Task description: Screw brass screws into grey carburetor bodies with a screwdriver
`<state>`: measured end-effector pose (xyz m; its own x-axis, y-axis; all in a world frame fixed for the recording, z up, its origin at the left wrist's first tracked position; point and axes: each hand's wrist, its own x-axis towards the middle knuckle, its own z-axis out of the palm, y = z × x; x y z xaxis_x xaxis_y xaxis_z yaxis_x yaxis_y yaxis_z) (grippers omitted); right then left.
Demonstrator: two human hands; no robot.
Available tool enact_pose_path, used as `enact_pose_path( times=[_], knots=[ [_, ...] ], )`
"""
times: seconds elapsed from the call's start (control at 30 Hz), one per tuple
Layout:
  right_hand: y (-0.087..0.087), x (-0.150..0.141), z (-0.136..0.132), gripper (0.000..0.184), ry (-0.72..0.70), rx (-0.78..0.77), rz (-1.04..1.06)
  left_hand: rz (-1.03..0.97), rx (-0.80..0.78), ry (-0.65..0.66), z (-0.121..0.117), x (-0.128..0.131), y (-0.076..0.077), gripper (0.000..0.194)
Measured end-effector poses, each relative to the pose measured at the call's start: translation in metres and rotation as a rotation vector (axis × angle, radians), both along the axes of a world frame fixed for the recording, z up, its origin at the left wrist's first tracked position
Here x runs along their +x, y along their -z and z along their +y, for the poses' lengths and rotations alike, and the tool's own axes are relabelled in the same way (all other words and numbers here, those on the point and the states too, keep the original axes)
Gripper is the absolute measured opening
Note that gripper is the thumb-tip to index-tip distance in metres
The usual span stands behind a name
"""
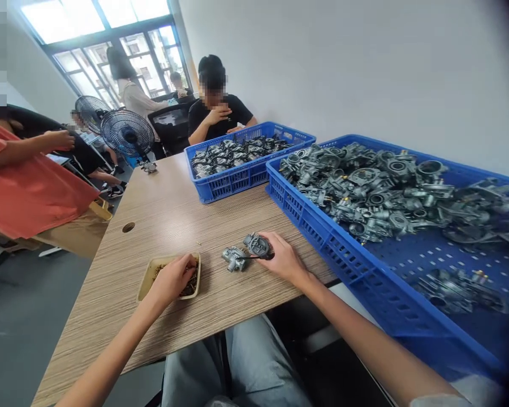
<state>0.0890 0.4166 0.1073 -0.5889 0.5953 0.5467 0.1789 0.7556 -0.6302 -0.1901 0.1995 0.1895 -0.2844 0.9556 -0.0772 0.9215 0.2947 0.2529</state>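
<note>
My left hand point(176, 277) reaches into a cream plastic tray point(143, 285) of small brass-coloured parts point(190, 288). Its fingers are bent together among them, and whatever they pinch is hidden. My right hand point(283, 257) is closed around the side of a grey metal carburetor point(257, 244) with a round face and a thin black piece. Just left of it, a second carburetor point(234, 259) lies on the wooden table point(173, 209), close to or touching the first. A tiny brass-coloured piece point(199, 243) lies beyond the tray.
A large blue crate point(322, 237) piled with carburetor bodies stands at right. Behind it another blue crate point(224, 186) holds more. A metal part point(148, 167) sits at the table's far left corner. A person point(220, 116) sits opposite; another in orange point(38, 181) stands left near fans point(127, 133).
</note>
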Motion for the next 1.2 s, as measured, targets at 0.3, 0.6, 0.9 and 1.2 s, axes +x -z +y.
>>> enact_pose_path(
  times=[0.3,0.6,0.9,1.2],
  knots=[
    [-0.007,0.002,-0.006,0.051,-0.028,0.155,0.028,-0.234,0.469,0.136,0.046,0.071,-0.036,0.016],
    [-0.006,0.001,-0.004,0.053,-0.027,0.188,0.028,-0.2,0.312,0.354,0.107,0.111,-0.019,0.011],
    [-0.011,0.001,-0.008,0.043,-0.016,0.222,-0.052,-0.131,0.137,0.46,0.124,0.109,-0.04,0.013],
    [-0.014,0.001,-0.008,0.044,-0.01,0.19,-0.088,-0.027,0.096,0.471,0.119,0.116,-0.049,0.014]
  ],
)
